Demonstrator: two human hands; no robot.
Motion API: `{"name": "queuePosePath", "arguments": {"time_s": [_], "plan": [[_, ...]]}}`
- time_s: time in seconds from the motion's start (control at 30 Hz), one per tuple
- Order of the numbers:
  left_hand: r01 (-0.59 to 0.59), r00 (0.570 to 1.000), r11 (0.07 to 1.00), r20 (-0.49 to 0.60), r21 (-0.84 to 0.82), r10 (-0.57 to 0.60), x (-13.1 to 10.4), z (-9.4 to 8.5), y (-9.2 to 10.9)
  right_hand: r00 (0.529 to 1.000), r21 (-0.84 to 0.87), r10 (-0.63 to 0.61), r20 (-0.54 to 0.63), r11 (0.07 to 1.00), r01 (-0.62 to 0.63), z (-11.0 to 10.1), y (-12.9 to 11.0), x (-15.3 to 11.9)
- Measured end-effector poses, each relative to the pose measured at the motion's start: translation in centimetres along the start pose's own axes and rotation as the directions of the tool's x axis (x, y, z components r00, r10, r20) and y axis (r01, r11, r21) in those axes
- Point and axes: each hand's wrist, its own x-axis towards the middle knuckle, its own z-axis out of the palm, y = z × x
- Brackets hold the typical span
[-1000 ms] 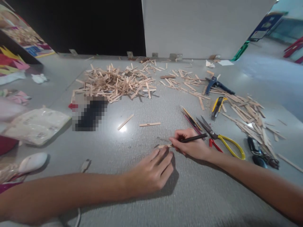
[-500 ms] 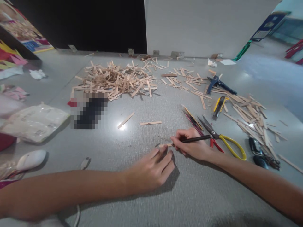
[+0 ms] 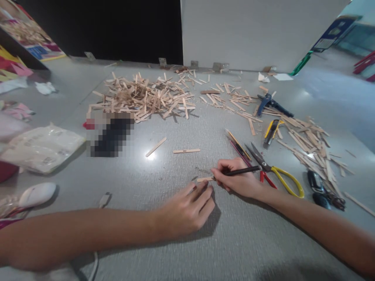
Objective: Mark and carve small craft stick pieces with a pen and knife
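Observation:
My right hand (image 3: 236, 175) is closed in a writing grip around a slim black pen-like tool (image 3: 244, 171). Its tip meets the right part of a short visible length of wooden craft stick (image 3: 205, 179); the exact kind of tip is hidden by my fingers. With bent fingers, my left hand (image 3: 189, 207) presses that stick down on the table from the near side. Beyond the hands lies a second craft stick (image 3: 186, 151) with a small dark slot or mark at its middle. Another plain craft stick (image 3: 156, 147) rests at a slant to its left.
Yellow-handled scissors (image 3: 281, 175), pencils (image 3: 238, 144) and a yellow utility knife (image 3: 273, 130) lie right of my hands. A blue-handled tool (image 3: 271, 103) is farther back. Craft sticks form a big pile (image 3: 146, 95) and a right-hand heap (image 3: 315, 140). A white mouse (image 3: 38, 194) sits left.
Both hands stay in nearly the same place on the stick. The black tool's rear end has dipped very slightly; the view has shifted a little.

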Motion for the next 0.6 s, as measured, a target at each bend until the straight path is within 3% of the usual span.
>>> {"name": "queuePosePath", "arguments": {"time_s": [0.6], "plan": [[0.014, 1.000, 1.000, 0.026, 0.002, -0.014, 0.15, 0.09, 0.09, 0.999, 0.032, 0.020, -0.030, 0.999, -0.019, 0.19, -0.17, 0.03]]}}
